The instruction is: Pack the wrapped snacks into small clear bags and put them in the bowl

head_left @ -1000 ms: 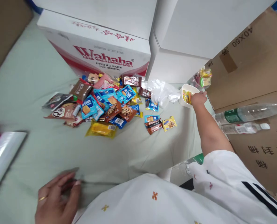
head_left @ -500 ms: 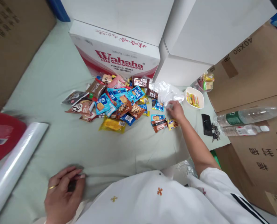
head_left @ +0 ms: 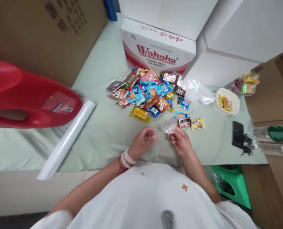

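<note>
A small crumpled clear plastic bag [head_left: 170, 126] is pinched in the fingertips of the right hand [head_left: 181, 142], just above the pale green cloth-covered worktop [head_left: 103, 133]. The left hand [head_left: 143, 140] hovers just beside it, fingers curled closed with nothing seen in them. Beyond lies a heap of coloured snack packets [head_left: 151, 98]. To the right stand a white oval bowl of yellow sweets [head_left: 234, 109] and a black phone [head_left: 238, 134].
</note>
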The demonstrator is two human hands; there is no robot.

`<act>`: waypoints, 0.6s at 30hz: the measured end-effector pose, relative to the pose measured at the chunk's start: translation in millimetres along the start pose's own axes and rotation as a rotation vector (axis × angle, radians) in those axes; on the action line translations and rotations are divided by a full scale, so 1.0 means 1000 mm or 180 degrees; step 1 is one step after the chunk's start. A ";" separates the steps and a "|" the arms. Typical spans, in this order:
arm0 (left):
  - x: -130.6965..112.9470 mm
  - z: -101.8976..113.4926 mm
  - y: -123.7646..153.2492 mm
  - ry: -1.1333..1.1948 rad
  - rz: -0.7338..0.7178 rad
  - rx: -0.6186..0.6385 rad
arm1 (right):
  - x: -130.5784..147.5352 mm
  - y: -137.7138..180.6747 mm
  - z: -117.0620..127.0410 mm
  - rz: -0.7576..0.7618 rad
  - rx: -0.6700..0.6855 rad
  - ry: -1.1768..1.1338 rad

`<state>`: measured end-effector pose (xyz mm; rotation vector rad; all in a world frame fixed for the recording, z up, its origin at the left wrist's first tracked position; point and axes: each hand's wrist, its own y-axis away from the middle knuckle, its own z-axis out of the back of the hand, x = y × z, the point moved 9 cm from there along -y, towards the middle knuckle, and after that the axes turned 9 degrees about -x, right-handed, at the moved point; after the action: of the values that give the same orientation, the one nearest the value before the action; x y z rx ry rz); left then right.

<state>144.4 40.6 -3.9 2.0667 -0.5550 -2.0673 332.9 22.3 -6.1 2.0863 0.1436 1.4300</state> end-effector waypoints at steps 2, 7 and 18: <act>0.001 -0.029 -0.019 0.0249 0.0148 0.0138 | -0.014 0.009 -0.009 -0.0020 0.0085 0.0113; 0.012 -0.034 -0.043 0.1038 0.0655 -0.0180 | -0.015 0.018 0.013 0.0163 -0.0120 0.0387; 0.027 -0.034 -0.023 0.0922 0.1325 -0.0118 | -0.015 0.024 0.020 0.0587 0.0139 0.1029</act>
<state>180.9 47.1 -36.9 1.9733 -0.8058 -1.5078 339.2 -11.6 -10.2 1.9284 0.1132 1.8864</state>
